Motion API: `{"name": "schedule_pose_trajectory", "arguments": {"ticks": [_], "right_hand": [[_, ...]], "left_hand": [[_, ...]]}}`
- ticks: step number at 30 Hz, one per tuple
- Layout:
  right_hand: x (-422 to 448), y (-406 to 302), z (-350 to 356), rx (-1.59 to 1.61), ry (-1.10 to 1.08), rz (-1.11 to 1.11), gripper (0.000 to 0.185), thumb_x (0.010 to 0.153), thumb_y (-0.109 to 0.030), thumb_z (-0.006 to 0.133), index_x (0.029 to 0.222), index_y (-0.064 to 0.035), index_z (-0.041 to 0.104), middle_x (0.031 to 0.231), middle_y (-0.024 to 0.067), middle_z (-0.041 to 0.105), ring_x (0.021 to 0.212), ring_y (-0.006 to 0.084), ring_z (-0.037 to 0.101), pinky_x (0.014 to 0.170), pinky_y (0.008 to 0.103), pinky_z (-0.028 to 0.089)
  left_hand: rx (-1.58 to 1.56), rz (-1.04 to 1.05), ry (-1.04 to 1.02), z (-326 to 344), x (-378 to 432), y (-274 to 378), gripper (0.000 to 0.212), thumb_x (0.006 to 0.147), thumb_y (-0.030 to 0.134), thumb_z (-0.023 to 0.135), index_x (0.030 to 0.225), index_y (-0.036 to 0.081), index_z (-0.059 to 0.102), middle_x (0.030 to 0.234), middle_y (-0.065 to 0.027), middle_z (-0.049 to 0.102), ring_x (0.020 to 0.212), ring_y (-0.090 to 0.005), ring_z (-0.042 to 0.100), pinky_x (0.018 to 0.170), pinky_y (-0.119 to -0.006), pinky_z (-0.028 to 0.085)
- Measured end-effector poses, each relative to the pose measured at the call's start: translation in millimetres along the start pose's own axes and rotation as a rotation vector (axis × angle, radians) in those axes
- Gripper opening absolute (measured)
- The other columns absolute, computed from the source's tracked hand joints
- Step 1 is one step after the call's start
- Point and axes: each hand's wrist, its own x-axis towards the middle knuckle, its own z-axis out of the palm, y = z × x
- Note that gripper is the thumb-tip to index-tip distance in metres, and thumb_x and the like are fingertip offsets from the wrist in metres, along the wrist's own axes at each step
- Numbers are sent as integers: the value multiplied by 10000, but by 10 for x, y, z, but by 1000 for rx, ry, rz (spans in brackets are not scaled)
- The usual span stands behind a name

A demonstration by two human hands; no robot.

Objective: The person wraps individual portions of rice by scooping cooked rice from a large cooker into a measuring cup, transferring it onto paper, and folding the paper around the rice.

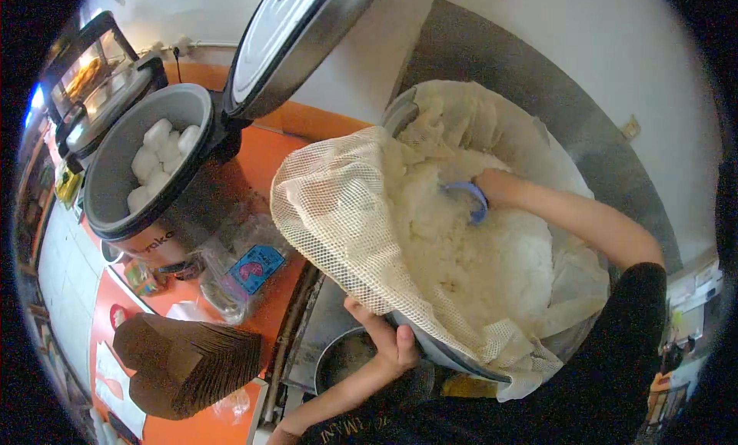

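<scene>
My right hand grips a blue curved-rimmed utensil, seemingly a scoop or small bowl, partly sunk in a white grainy mass that looks like cooked rice. A large pot holds it, lined with cream mesh cloth that hangs over the near and left rim. Haze like steam hangs over the contents. Low on the pot's near left side, my left hand touches the wall and cloth edge, thumb raised; its other fingertips are partly hidden, so its grip is unclear.
Left of the pot, an electric cooker stands with its lid raised and several white rounded lumps inside. On the orange counter lie a clear plastic bag and stacked brown paper-like pieces. A dark pan sits beneath my left hand.
</scene>
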Motion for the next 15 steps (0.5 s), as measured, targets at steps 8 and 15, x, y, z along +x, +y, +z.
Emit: {"name": "schedule_pose_trajectory", "arguments": {"ticks": [8, 15], "right_hand": [[-153, -277, 141, 107, -37, -120, 327, 630, -251, 680, 896, -76, 607, 797, 171, 622, 753, 350, 595, 678, 410, 475], [-339, -731, 177, 149, -89, -105, 383, 647, -271, 674, 983, -107, 592, 847, 154, 630, 767, 358, 590, 701, 405, 472]], "left_hand": [[7, 69, 25, 31, 96, 77, 598, 807, 445, 451, 1166, -24, 358, 1158, -212, 326, 1095, -328, 282, 952, -463, 190], [60, 90, 5, -2, 130, 103, 605, 813, 420, 452, 1192, -36, 334, 1207, -238, 307, 1114, -343, 277, 956, -473, 196]]}}
